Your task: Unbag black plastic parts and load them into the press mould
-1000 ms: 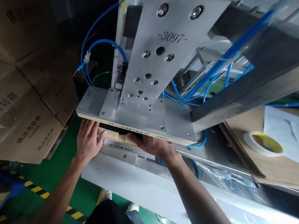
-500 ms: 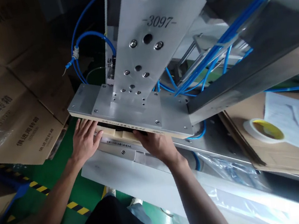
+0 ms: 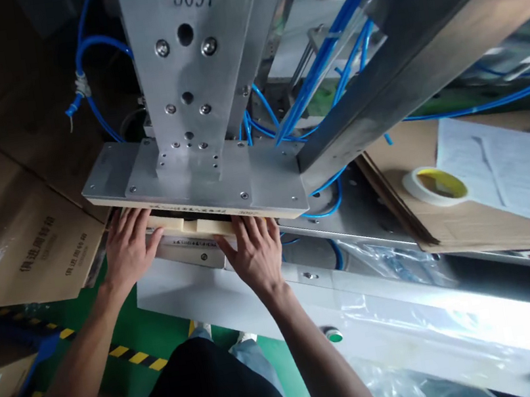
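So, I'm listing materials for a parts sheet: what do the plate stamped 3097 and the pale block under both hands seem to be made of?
The plate stamped 3097 looks like brushed aluminium or similar bare metal: grey, matt sheen, with screw heads. The pale block touched by the left hand and right hand looks like cream plastic or resin, smooth and unpainted; hard to tell.

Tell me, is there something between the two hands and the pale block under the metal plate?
Nothing visible. The left hand lies flat against the left end of the pale block, and the right hand rests its fingers on the right end. The metal plate overhangs the block from above and hides its far side.
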The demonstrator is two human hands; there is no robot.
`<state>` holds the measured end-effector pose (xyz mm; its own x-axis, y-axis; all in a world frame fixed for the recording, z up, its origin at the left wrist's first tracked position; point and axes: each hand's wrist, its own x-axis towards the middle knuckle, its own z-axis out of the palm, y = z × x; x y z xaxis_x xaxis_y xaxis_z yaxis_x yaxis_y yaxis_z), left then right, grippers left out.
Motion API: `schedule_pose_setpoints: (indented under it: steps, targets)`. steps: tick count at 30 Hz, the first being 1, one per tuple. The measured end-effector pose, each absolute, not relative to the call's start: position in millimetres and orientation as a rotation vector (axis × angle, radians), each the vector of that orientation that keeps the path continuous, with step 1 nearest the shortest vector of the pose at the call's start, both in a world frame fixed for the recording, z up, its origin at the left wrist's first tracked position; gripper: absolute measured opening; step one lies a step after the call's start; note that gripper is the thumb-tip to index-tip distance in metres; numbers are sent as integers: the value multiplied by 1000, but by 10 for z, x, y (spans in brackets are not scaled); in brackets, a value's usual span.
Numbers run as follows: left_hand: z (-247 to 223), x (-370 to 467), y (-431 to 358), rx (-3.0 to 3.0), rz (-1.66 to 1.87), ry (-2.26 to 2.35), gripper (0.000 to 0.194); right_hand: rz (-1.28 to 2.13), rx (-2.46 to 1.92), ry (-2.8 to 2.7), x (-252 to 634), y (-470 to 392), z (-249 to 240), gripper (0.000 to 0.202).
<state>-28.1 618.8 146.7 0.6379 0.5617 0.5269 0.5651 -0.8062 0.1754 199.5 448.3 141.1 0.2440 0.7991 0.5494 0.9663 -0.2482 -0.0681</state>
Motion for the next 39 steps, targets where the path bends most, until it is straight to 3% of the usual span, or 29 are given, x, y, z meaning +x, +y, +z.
schedule_pose_setpoints:
  steps: [7, 12, 16, 20, 23, 27, 36, 39]
  targets:
    - [1447, -336, 6182, -2891, -900, -1006, 62, -431, -2153, -1579, 1908, 4456, 1408, 57]
    - [1385, -467, 6011, -2853, -1113, -978, 77, -460, -2049, -1388, 1546, 3910, 1241, 44]
    - [1094, -474, 5272, -2686, -1471, -907, 72, -480, -1904, -1301, 1217, 3082, 1027, 31]
    - [740, -118, 4131, -3211, -1149, -489, 67, -511, -1969, -1081, 1268, 2304, 913, 32]
    - [544, 205, 3407, -3407, -886, -190, 68, -687, -2085, -862, 1621, 1742, 826, 29]
    - [291, 415, 2872, -3324, -846, -294, 81, -925, -2303, -467, 2423, 738, 627, 15]
    - [-49, 487, 2282, -2998, -1002, -703, 89, -750, -2339, 208, 4615, -1568, 339, 61]
    - [-96, 605, 2096, -2913, -957, -797, 88, -687, -2331, 212, 4957, -1832, 428, 62]
